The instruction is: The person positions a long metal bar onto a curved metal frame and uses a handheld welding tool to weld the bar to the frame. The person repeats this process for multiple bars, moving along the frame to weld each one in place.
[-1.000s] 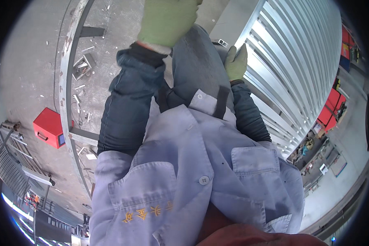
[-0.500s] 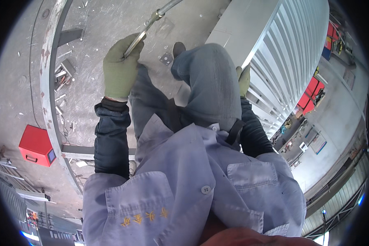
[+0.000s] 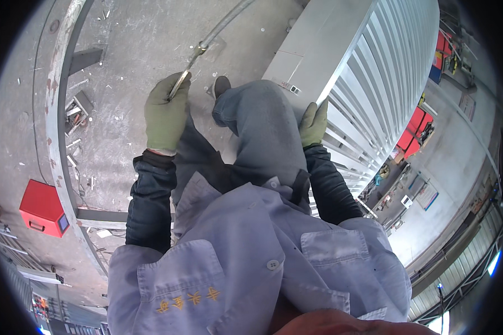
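My left hand (image 3: 166,118), in an olive-green glove, is closed round the end of a thin metal tube (image 3: 179,85). A brass-coloured fitting (image 3: 199,50) joins that tube to a grey hose (image 3: 226,21) running up out of view. On the other side of my bent knee, my gloved right hand (image 3: 314,125) grips the edge of a large slatted metal panel (image 3: 363,84), thumb and fingers on either side of it. A plain grey side face (image 3: 313,42) of the panel shows a small rectangular cutout (image 3: 294,89) close to my right hand.
A metal frame beam (image 3: 55,111) curves along my left, with a crossbar (image 3: 109,216) near my left elbow. Metal offcuts (image 3: 79,109) and scraps lie on the concrete floor. A red box (image 3: 43,207) stands beyond the beam; red equipment (image 3: 414,131) is far right.
The left hand and tube have come nearer to my body. My right hand shows more fully at the panel edge, and the cutout has come into sight. The whole view has shifted slightly.
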`<state>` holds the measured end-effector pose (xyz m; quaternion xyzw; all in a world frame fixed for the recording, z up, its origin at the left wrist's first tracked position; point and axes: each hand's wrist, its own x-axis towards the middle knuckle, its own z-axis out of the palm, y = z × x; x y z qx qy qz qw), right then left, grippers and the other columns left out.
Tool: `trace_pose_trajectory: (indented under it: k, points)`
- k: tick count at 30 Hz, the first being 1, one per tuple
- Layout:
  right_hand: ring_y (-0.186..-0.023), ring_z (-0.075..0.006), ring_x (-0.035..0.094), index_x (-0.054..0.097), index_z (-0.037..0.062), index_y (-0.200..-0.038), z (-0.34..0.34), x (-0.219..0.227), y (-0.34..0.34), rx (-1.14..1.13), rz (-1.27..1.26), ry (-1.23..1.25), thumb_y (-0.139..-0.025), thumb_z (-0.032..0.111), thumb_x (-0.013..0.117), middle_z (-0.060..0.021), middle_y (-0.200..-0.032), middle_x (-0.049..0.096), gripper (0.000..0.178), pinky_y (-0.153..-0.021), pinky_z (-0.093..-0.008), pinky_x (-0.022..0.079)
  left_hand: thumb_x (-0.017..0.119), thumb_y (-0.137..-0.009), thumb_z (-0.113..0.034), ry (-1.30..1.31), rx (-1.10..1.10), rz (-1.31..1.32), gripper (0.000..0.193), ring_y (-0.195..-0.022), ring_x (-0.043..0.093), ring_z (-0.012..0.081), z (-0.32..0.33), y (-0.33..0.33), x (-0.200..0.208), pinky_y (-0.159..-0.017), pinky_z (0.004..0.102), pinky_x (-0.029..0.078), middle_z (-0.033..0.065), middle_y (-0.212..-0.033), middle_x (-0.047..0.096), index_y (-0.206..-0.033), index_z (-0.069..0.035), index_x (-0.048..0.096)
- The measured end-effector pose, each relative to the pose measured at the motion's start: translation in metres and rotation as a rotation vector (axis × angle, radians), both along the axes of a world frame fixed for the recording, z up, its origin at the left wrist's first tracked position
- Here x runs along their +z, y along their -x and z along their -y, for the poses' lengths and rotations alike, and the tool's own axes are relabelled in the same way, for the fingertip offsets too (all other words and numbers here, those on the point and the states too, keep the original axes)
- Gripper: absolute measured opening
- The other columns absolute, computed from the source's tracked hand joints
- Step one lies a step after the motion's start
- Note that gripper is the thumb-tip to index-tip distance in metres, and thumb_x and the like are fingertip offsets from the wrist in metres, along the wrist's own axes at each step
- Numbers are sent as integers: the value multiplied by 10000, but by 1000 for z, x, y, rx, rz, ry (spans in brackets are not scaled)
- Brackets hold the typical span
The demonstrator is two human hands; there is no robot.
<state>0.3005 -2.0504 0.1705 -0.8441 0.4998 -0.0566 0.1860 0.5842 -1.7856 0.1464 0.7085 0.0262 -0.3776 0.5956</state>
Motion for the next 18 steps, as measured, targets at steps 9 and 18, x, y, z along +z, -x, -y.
trace_pose_trajectory:
  k: [9,18]
  points:
    - [-1461,-517,455,336,-200,-1546,-7,7,-4,-6,134,-119,-1097,350,488,-423,-1541,452,727,-1225,-482,352,659,-1039,-174,-141,86,134,251,-840,642,120,-87,53,-27,-772,298,516,49,-969,747,-1186,5,755]
    - [-1356,-494,568,448,-93,-1523,10,-10,12,87,148,228,-1109,413,487,-357,-1468,566,655,-1144,-466,446,705,-1004,-127,-240,127,-36,211,-859,635,92,-166,104,-1,-789,255,496,-2,-960,715,-1177,-22,766]
